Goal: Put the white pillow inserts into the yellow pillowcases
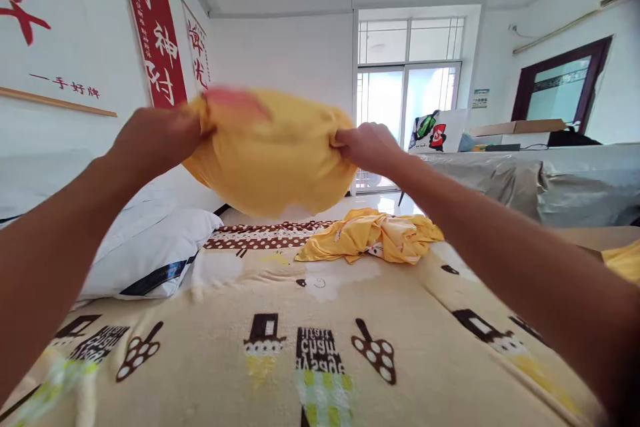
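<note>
A yellow pillow (273, 153) in a yellow case hangs in the air in front of me, blurred by motion. My left hand (157, 140) is closed on its left end. My right hand (367, 147) pinches its right end. Both arms are stretched out above a bed covered by a beige patterned blanket (310, 320). A crumpled yellow cloth (373, 235) lies on the blanket below and a little right of the pillow.
A white pillow (150, 253) lies at the bed's left side by the wall. Red and white banners (155, 30) hang on the left wall. A covered table (540, 180) with boxes stands at the right. A glass door (407, 103) is straight ahead.
</note>
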Demonstrator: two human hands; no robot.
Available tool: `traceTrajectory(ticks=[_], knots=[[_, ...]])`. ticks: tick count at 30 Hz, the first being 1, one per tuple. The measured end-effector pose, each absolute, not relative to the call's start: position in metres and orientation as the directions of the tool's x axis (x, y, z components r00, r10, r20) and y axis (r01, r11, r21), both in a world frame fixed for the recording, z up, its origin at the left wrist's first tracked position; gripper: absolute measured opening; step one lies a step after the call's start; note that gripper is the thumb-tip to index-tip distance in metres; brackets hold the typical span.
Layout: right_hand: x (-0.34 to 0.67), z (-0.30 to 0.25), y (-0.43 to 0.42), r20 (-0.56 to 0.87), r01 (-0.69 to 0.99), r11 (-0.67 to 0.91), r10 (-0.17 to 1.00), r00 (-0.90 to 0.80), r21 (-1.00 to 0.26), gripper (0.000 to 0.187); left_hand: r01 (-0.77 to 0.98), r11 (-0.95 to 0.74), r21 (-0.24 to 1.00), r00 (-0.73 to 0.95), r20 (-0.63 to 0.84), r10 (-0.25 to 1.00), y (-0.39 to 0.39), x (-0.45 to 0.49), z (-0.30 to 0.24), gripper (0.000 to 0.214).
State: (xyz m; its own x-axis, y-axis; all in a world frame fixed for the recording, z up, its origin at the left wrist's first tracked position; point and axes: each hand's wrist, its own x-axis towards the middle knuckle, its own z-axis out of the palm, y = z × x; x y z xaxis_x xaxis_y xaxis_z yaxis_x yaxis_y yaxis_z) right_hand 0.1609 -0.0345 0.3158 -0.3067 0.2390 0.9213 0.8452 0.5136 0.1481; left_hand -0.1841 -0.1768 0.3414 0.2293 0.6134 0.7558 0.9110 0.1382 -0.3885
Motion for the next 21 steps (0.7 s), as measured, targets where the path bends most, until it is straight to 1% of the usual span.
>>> traceTrajectory(ticks=[2, 3, 5, 7, 8, 9, 10, 11, 13, 14, 15, 16, 17, 18, 21], knots=[[0.160, 0.291, -0.024, 0.798, 0.840, 0.474, 0.384, -0.466, 0.263, 0.018, 0.828, 0.200, -0.523, 0.219, 0.631, 0.744, -0.179, -0.185, 0.309, 0.013], [0.162, 0.282, -0.019, 0.750, 0.840, 0.459, 0.437, -0.497, 0.289, 0.018, 0.777, 0.225, -0.588, 0.197, 0.567, 0.800, -0.179, -0.187, 0.295, 0.014], [0.165, 0.271, -0.011, 0.657, 0.832, 0.454, 0.527, -0.540, 0.319, 0.023, 0.761, 0.230, -0.607, 0.175, 0.534, 0.827, -0.178, -0.192, 0.274, 0.018], [0.165, 0.266, -0.009, 0.571, 0.790, 0.512, 0.556, -0.604, 0.337, 0.026, 0.768, 0.183, -0.614, 0.200, 0.500, 0.842, -0.175, -0.197, 0.266, 0.023], [0.164, 0.264, -0.010, 0.527, 0.752, 0.548, 0.544, -0.653, 0.366, 0.028, 0.766, 0.158, -0.623, 0.214, 0.479, 0.852, -0.173, -0.198, 0.265, 0.026], [0.163, 0.261, -0.012, 0.501, 0.708, 0.575, 0.506, -0.702, 0.411, 0.027, 0.768, 0.141, -0.624, 0.221, 0.465, 0.857, -0.172, -0.198, 0.266, 0.029], [0.160, 0.257, -0.016, 0.510, 0.668, 0.581, 0.441, -0.738, 0.464, 0.026, 0.777, 0.136, -0.615, 0.221, 0.469, 0.855, -0.171, -0.198, 0.267, 0.031], [0.158, 0.251, -0.020, 0.554, 0.641, 0.565, 0.348, -0.756, 0.520, 0.026, 0.789, 0.144, -0.597, 0.216, 0.488, 0.846, -0.171, -0.198, 0.268, 0.032], [0.152, 0.237, -0.030, 0.646, 0.600, 0.498, 0.098, -0.757, 0.627, 0.039, 0.807, 0.173, -0.565, 0.209, 0.546, 0.811, -0.171, -0.198, 0.269, 0.032], [0.149, 0.230, -0.034, 0.654, 0.569, 0.468, -0.025, -0.756, 0.676, 0.044, 0.806, 0.186, -0.562, 0.216, 0.571, 0.792, -0.171, -0.198, 0.268, 0.031], [0.147, 0.223, -0.038, 0.633, 0.527, 0.449, -0.121, -0.764, 0.722, 0.045, 0.798, 0.196, -0.570, 0.231, 0.590, 0.774, -0.171, -0.197, 0.267, 0.031], [0.145, 0.217, -0.040, 0.598, 0.478, 0.440, -0.184, -0.780, 0.760, 0.041, 0.786, 0.205, -0.584, 0.247, 0.600, 0.761, -0.171, -0.197, 0.266, 0.031], [0.143, 0.212, -0.041, 0.560, 0.433, 0.439, -0.217, -0.799, 0.787, 0.036, 0.774, 0.212, -0.597, 0.260, 0.605, 0.753, -0.171, -0.197, 0.264, 0.032], [0.141, 0.209, -0.041, 0.536, 0.404, 0.443, -0.227, -0.813, 0.801, 0.032, 0.766, 0.217, -0.606, 0.269, 0.607, 0.748, -0.171, -0.196, 0.263, 0.032], [0.138, 0.206, -0.038, 0.528, 0.390, 0.471, -0.203, -0.825, 0.791, 0.028, 0.749, 0.220, -0.625, 0.276, 0.597, 0.753, -0.171, -0.194, 0.259, 0.034]])
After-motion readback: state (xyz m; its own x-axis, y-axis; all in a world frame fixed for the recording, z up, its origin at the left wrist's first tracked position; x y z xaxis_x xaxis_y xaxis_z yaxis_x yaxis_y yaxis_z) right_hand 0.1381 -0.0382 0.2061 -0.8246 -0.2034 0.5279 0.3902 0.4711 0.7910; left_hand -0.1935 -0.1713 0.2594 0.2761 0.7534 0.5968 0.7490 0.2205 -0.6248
